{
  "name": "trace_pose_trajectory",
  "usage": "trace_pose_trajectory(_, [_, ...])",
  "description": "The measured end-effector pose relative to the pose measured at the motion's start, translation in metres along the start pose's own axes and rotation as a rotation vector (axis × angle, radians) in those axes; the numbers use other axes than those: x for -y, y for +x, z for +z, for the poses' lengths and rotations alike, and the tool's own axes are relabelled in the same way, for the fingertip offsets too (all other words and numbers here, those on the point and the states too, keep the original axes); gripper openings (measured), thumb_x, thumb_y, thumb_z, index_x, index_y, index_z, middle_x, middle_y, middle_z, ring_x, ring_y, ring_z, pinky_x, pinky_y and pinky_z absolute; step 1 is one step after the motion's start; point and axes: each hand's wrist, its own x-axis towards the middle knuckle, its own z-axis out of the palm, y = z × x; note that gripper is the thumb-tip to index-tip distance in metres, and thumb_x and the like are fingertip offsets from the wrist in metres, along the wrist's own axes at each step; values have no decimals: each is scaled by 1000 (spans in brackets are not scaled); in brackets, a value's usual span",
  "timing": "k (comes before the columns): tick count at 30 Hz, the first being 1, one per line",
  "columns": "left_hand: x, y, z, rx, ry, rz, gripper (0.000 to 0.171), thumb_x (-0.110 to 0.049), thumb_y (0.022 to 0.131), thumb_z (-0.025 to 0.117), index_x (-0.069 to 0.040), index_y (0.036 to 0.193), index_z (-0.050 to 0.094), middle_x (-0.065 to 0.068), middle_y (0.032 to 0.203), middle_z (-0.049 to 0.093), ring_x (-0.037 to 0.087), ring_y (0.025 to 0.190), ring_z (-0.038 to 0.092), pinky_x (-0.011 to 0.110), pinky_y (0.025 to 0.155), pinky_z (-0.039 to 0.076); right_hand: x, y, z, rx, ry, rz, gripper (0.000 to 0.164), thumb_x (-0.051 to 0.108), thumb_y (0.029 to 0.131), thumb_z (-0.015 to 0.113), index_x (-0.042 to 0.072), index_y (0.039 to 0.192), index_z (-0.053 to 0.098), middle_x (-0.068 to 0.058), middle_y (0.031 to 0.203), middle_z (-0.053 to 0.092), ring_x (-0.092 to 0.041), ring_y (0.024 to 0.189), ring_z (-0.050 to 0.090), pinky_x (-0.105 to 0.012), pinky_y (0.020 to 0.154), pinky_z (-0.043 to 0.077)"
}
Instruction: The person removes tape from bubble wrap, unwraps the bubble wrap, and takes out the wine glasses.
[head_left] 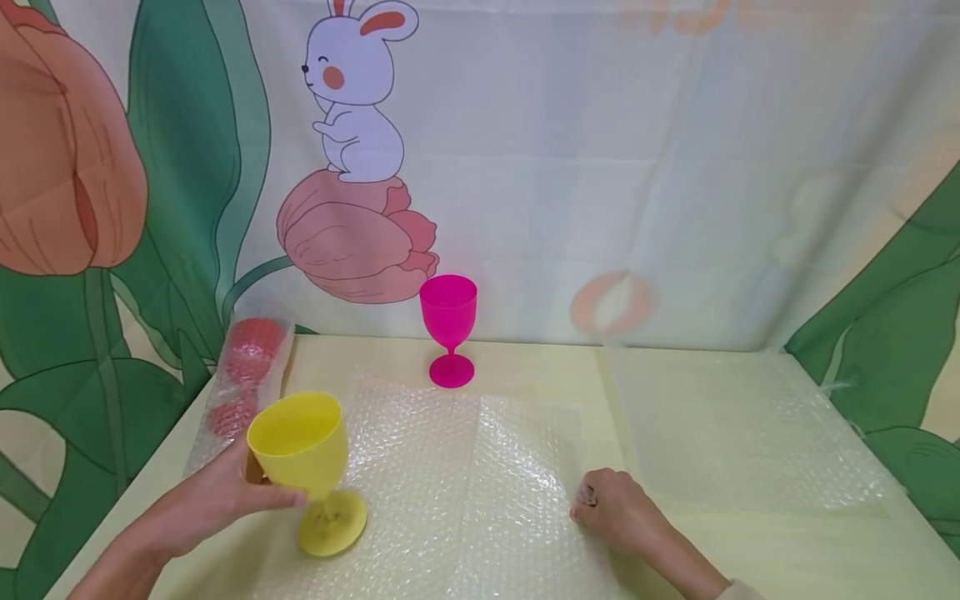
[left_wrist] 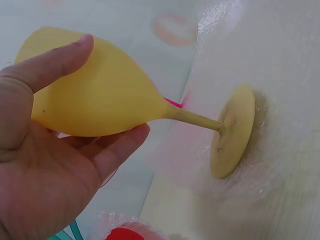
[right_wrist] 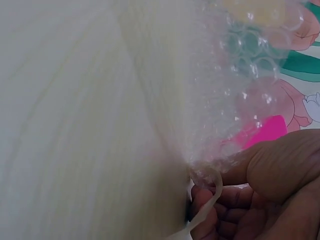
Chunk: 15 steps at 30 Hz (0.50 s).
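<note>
My left hand grips a yellow plastic goblet by its bowl, thumb on one side and fingers curled round the other. In the left wrist view the goblet's foot is at the surface of the bubble wrap; whether it touches cannot be told. A sheet of bubble wrap lies spread over the middle of the table. At its right edge my right hand pinches the sheet. In the right wrist view a pale strip of the sheet's edge loops out between thumb and fingers.
A magenta goblet stands upright at the table's back, behind the sheet. Something red in bubble wrap lies at the back left. Another clear bubble wrap sheet covers the right side. A printed curtain hangs behind the table.
</note>
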Motion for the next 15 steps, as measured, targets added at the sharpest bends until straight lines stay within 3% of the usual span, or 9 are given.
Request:
trace_pose_trajectory(6, [-1, 4, 1, -61, -4, -4, 77, -10, 93, 77, -6, 151, 27, 17, 133, 55, 25, 112, 61, 31, 93, 51, 0, 2, 0, 21, 19, -32, 19, -2, 81, 74, 9, 71, 62, 3, 67, 54, -14, 63, 47, -29, 59, 42])
trace_pose_trajectory(15, [-6, 7, -2, -73, 9, -23, 79, -11, 92, 77, -7, 152, 26, 18, 133, 55, 27, 113, 59, 35, 93, 52, -1, 3, -3, 55, 39, -57, 18, -1, 83, 77, 6, 73, 64, 1, 71, 57, -15, 65, 48, -28, 58, 42])
